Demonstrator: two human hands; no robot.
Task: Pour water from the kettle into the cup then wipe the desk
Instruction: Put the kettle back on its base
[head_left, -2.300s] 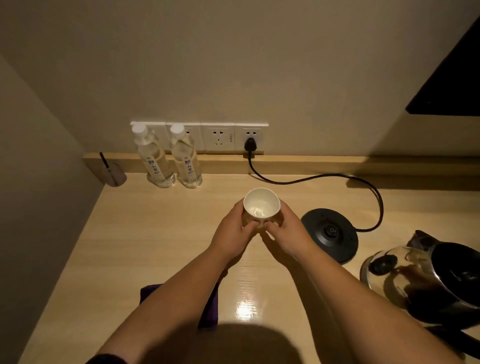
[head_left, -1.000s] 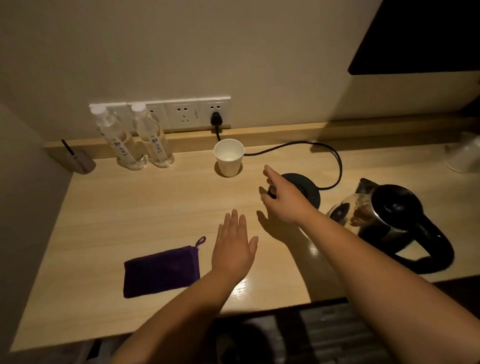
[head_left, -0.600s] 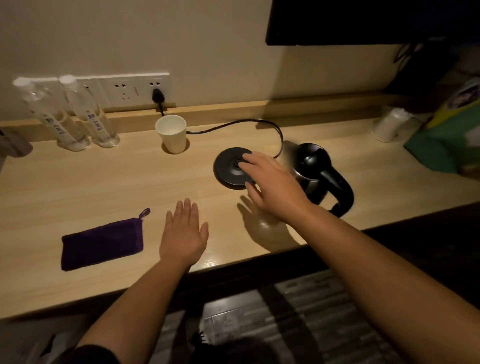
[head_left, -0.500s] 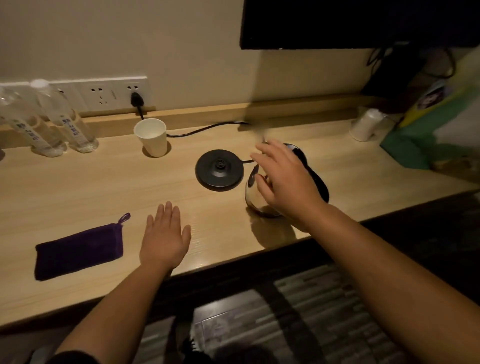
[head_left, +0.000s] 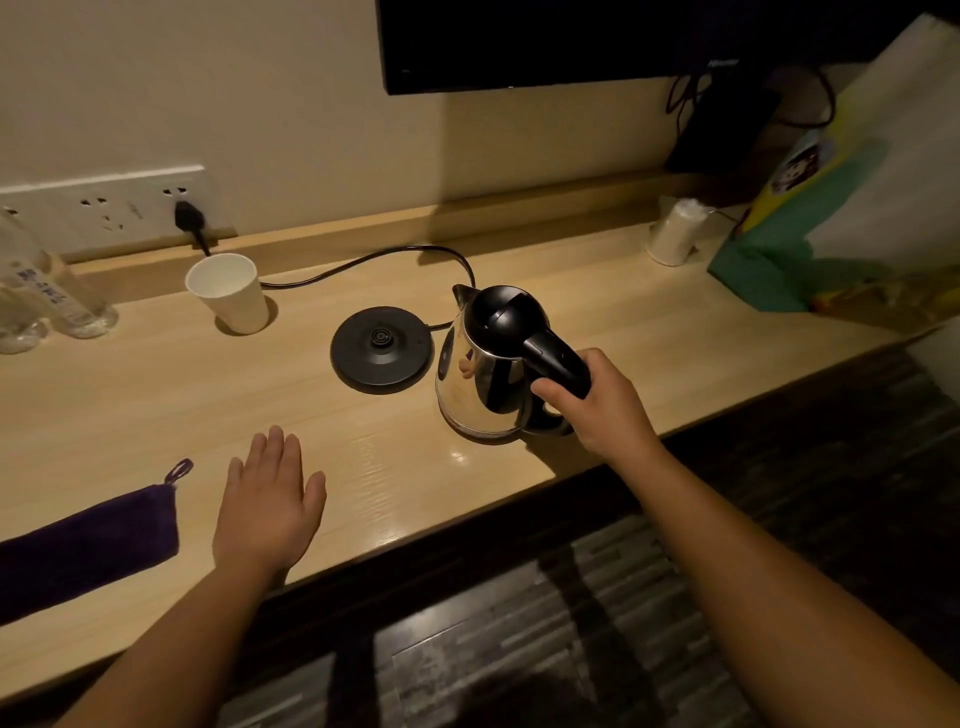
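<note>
Two hands are seen over the wooden bench (head_left: 156, 395). The right hand (head_left: 597, 400) is clenched around the black handle (head_left: 558, 361) of the steel kettle (head_left: 488, 374), whose base is seen at the bench surface — whether it rests there or is just lifted cannot be told. Its spout is pointed toward 11 o'clock. The round black base (head_left: 382, 348) is found just beside the kettle at 9 o'clock, its cord (head_left: 363, 265) run back to a plug (head_left: 186, 218) in the wall socket. The white cup (head_left: 228, 292) is stood upright at 10 o'clock from the kettle, well apart from it, near the back ledge. The left hand (head_left: 270, 499) is held flat and released, fingers spread, nothing grasped — low over the bench's front edge. A purple cloth (head_left: 88, 545) is laid just beside it at 9 o'clock. Water bottles (head_left: 47, 296) are stood at the far left edge.
</note>
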